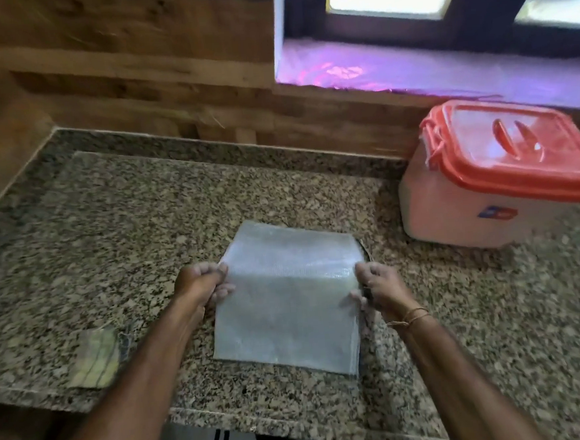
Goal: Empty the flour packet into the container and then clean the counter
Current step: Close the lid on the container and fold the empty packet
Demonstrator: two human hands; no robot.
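The flat, whitish woven flour packet (289, 299) lies on the speckled granite counter (128, 238), bent along a fold across its middle. My left hand (202, 284) grips its left edge at the fold. My right hand (379, 287) pinches its right edge at the same height. The white container (480, 206) with a red lid (513, 151) stands closed at the back right, apart from the packet. A yellowish checked cloth (96, 358) lies near the counter's front edge, left of my left forearm.
A wooden wall (134, 76) runs behind the counter and along its left side. A window sill (426, 73) sits above the container. The counter's front edge (296, 422) steps forward below my arms.
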